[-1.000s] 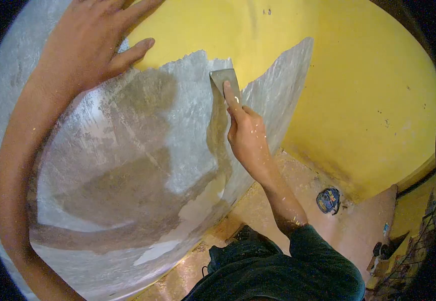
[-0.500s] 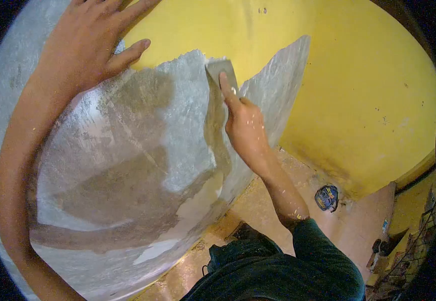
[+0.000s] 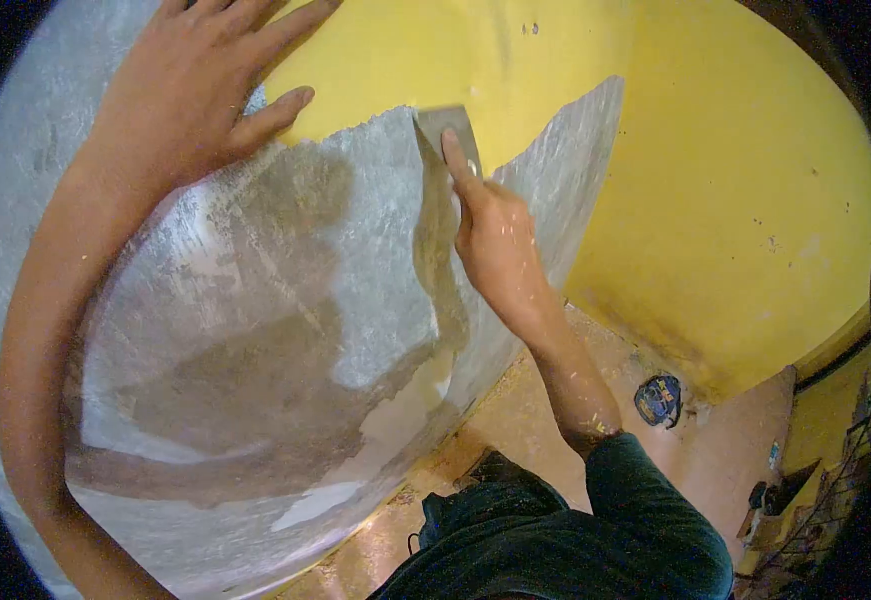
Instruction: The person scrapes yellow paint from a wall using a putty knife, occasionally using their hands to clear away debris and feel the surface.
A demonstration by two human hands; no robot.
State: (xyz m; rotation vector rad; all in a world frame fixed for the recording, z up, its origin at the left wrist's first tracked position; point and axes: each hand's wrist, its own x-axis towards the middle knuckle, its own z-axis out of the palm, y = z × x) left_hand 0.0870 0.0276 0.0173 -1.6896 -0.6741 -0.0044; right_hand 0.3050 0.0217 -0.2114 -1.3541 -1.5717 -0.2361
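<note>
My left hand (image 3: 190, 90) lies with fingers spread against the wall at the upper left, partly on grey and partly on yellow paint. In my right hand (image 3: 495, 230) is a flat scraper (image 3: 447, 128), its index finger stretched along the blade. The blade rests on the wall at the ragged border between the yellow paint (image 3: 385, 60) and the scraped grey surface (image 3: 380, 240). A darker brownish strip (image 3: 435, 250) runs down from the blade. Small pale flecks cling to my right hand and forearm.
Another yellow wall (image 3: 735, 200) stands on the right, meeting the worked wall at a corner. On the brown floor (image 3: 515, 420) below are a dark blue bag-like item (image 3: 658, 400) and, farther right, dark objects beside a metal rack (image 3: 835, 500).
The scraper has moved slightly up along the wall, its blade now nearer the yellow edge. The whole view has shifted a little; my left hand keeps its place on the wall.
</note>
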